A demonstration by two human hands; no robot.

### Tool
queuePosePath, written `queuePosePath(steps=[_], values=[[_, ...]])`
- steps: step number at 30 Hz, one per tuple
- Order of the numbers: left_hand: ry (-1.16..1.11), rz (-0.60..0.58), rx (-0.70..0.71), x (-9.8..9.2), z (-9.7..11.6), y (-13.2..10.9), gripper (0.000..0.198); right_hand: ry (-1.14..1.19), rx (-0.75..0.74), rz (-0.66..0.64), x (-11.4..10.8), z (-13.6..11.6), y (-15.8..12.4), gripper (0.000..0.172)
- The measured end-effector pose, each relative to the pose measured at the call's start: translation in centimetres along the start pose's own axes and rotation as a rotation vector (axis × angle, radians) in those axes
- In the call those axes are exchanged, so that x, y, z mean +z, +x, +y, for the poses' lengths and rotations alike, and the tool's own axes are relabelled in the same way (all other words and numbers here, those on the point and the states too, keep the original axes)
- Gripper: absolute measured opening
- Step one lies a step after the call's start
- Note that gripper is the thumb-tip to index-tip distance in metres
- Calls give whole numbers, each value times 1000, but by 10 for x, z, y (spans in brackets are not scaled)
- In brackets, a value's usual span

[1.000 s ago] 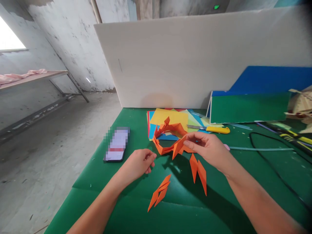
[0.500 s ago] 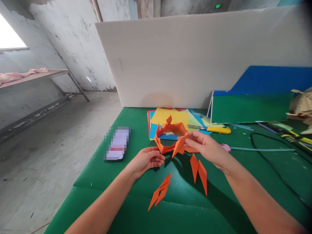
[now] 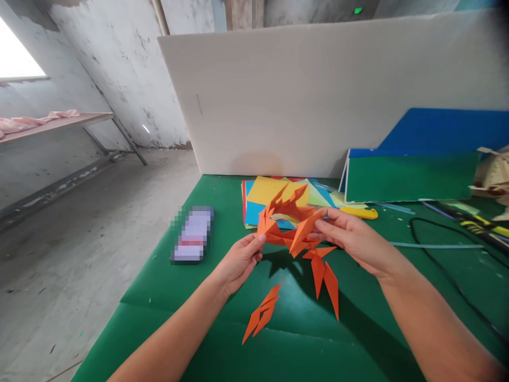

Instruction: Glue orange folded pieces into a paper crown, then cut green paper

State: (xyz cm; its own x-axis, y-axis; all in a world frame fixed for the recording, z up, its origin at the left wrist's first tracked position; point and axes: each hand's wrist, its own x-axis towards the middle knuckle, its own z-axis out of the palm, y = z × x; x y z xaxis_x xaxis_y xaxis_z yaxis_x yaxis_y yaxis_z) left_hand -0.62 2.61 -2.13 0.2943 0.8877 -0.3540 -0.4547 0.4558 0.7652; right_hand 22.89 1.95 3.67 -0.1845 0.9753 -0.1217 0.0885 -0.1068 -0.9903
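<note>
Both my hands hold an orange folded-paper ring [image 3: 283,215] made of joined pointed pieces, lifted a little above the green table [image 3: 191,318]. My left hand [image 3: 238,261] pinches its left side. On the right side my right hand [image 3: 352,239] pinches the ring together with one pointed orange piece [image 3: 304,233]. Two loose groups of folded orange pieces lie on the table: one [image 3: 326,276] just below my right hand, one [image 3: 260,314] nearer me.
A stack of coloured paper sheets [image 3: 262,193] lies behind the ring. A phone [image 3: 193,235] lies at the left. A yellow-handled knife [image 3: 360,213], green and blue boards [image 3: 409,175], a black cable [image 3: 437,260] and a white board [image 3: 318,90] stand behind and to the right.
My left hand moved right and took hold of the ring's left side. The ring has been lifted off the table and tilted up between both hands.
</note>
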Motion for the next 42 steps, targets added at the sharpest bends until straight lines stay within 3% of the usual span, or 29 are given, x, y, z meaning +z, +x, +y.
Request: queuePosePath(steps=[6,12,17,21,26,42], values=[[-145,-131,63,1,-9,2,29,6,-27,-48,1,-2,-1,26],[-140,-202,74,6,-9,-4,36,-11,-29,-67,1,-5,-3,23],[-86,-138,139,8,-12,-7,27,-14,-52,-27,-6,-8,-10,20],[-36,-129,191,12,-15,-11,30,17,-97,159,-13,-8,-12,20],[-11,-90,215,19,-18,-15,33,-107,-186,371,-6,-11,-9,21],[-8,-39,247,25,-22,-20,37,-183,-289,269,23,-7,-11,21]])
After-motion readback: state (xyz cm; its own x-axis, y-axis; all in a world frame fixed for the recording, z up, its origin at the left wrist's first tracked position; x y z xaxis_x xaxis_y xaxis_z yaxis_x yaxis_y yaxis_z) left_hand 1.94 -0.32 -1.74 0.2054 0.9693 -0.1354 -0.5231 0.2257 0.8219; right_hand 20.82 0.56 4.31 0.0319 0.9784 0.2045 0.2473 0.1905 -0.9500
